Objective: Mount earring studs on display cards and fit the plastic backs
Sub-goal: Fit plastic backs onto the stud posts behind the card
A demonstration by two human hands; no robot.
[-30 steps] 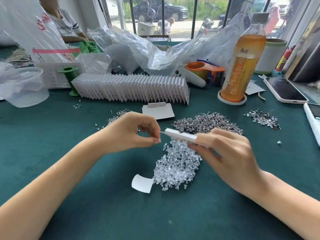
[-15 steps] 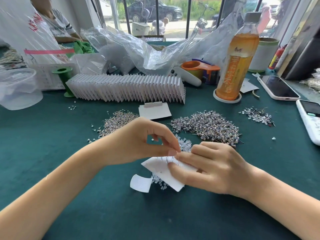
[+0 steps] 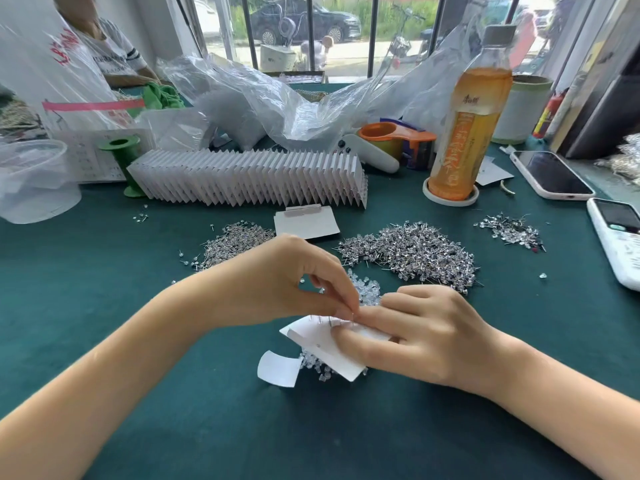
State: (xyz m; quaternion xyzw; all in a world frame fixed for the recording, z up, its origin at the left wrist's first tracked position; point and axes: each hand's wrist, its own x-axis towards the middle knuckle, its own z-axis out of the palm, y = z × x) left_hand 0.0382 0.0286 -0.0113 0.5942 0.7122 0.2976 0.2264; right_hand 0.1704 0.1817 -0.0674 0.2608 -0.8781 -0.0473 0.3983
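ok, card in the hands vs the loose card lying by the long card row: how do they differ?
The held card is gripped by the right hand and tilted; the loose card lies flat on the table, untouched. The held card shows stud pins along its top edge, where the left hand pinches; the loose card shows none. Both are white.

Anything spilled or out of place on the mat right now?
A few strays only: one clear bead lies alone right of the main stud pile, and some loose studs sit apart near the green spool. Otherwise the piles look tidy.
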